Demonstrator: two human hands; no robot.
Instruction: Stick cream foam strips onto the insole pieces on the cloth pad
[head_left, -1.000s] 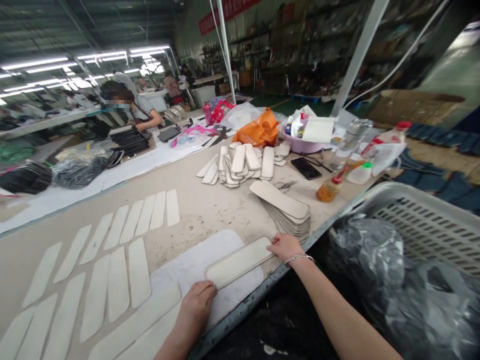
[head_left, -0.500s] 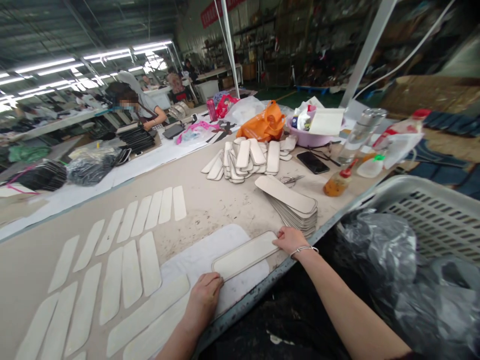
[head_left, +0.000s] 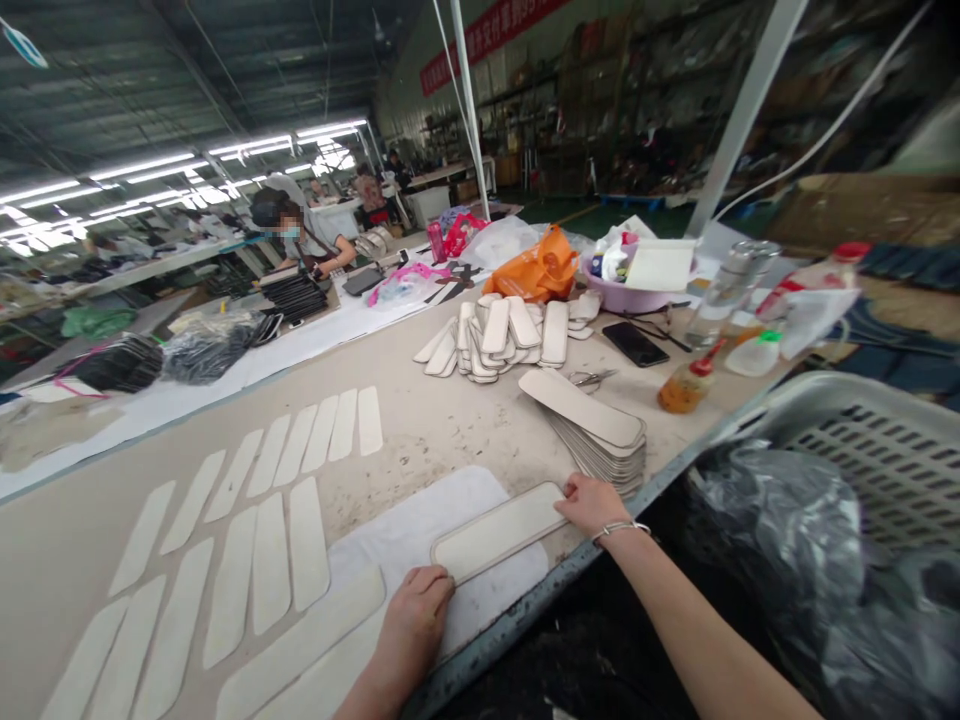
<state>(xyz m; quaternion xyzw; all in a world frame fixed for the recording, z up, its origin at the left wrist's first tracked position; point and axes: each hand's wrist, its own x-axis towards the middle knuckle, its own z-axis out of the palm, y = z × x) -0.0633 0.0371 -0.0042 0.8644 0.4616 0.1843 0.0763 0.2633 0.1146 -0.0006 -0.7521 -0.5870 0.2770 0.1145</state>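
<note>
A long off-white strip with rounded ends and a darker edge point(head_left: 499, 535) lies over a white cloth sheet point(head_left: 450, 495) near the table's front edge. My left hand point(head_left: 416, 615) has its fingers closed at the strip's left end. At its right end, my right hand point(head_left: 596, 505) pinches the corner between thumb and fingers. Just beyond my right hand is a fanned stack of similar strips point(head_left: 585, 410). Plain cream strips point(head_left: 304, 590) lie in rows to the left, two of them partly behind my left hand and forearm.
Farther back are a heap of strips point(head_left: 495, 330), scissors point(head_left: 592, 378), a phone point(head_left: 635, 344), a small bottle of amber liquid point(head_left: 682, 390) and an orange bag point(head_left: 536, 265). A grey plastic basket point(head_left: 847, 400) stands at right. Across the table a person point(head_left: 300, 235) handles black pieces.
The camera view has tilted slightly, so everything sits a little lower and farther right. Both hands keep hold of the same strip, with hardly any movement on the table.
</note>
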